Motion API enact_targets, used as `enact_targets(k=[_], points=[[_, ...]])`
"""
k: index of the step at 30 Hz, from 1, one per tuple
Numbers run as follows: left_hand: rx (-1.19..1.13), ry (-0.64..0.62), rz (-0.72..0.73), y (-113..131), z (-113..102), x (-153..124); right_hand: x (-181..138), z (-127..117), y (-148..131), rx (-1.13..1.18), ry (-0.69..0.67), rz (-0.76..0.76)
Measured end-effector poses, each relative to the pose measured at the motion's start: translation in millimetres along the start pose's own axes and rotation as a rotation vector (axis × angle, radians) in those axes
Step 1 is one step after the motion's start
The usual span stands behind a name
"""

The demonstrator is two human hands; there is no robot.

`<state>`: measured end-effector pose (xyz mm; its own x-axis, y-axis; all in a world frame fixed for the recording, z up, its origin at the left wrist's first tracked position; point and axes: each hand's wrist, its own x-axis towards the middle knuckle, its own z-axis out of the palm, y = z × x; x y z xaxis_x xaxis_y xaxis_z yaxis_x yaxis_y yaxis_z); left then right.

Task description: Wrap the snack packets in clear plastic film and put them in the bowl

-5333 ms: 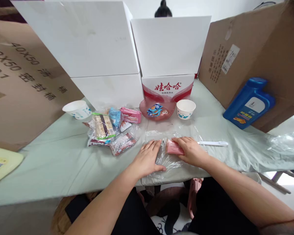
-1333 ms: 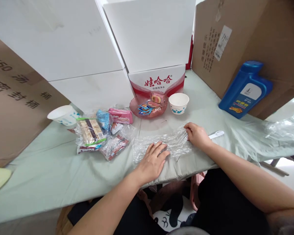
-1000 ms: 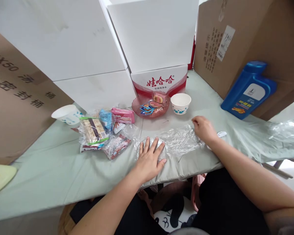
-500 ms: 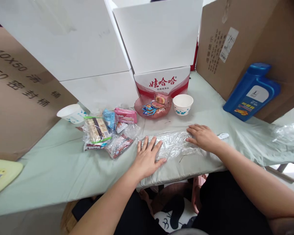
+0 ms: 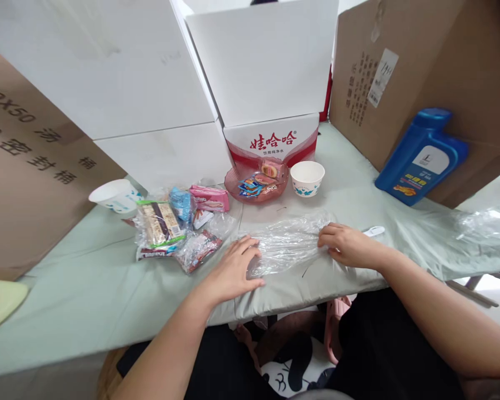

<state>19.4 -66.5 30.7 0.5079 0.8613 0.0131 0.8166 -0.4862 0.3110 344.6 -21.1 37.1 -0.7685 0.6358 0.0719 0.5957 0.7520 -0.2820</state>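
A crumpled clear plastic bag (image 5: 287, 244) lies near the front edge of the pale green table (image 5: 87, 289). My left hand (image 5: 233, 269) is at the bag's left end, with its fingers bent and pressing into the plastic. At the right end, the curled fingers of my right hand (image 5: 344, 244) pinch the film. The bag looks empty and bulges up between the two hands.
Behind the bag stand a pink bowl (image 5: 233, 191) of wrapped snacks and a white paper cup (image 5: 307, 178). A pile of snack packets (image 5: 175, 222) and a second cup (image 5: 112, 195) lie to the left. A white stick (image 5: 374, 231) and a blue jug (image 5: 420, 158) are to the right. Cardboard and white boxes wall the table.
The pink packet that my right hand held at the bag is gone from it. Both hands lay flat on the bag; now their fingers curl and the bag bunches up between them.
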Motion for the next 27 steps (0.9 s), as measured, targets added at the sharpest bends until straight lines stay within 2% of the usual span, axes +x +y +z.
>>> enact_targets(k=[5,10,13,19,27], points=[[-0.053,0.155,0.014,-8.6,-6.8,-6.0,-4.4,1.0,8.2,0.070,0.082,0.093],[-0.284,0.227,-0.331,-24.7,-1.3,-3.0,-1.0,-0.2,10.3,0.284,0.123,0.351],[-0.387,0.281,-0.448,-33.0,6.6,1.4,8.4,6.5,11.6,0.222,0.173,0.501],[-0.124,0.293,-0.511,-22.6,10.8,5.2,25.5,23.6,8.0,-0.119,0.258,0.588],[0.157,0.157,-0.601,-7.7,9.0,9.6,36.7,26.5,8.6,-0.298,0.156,0.628]])
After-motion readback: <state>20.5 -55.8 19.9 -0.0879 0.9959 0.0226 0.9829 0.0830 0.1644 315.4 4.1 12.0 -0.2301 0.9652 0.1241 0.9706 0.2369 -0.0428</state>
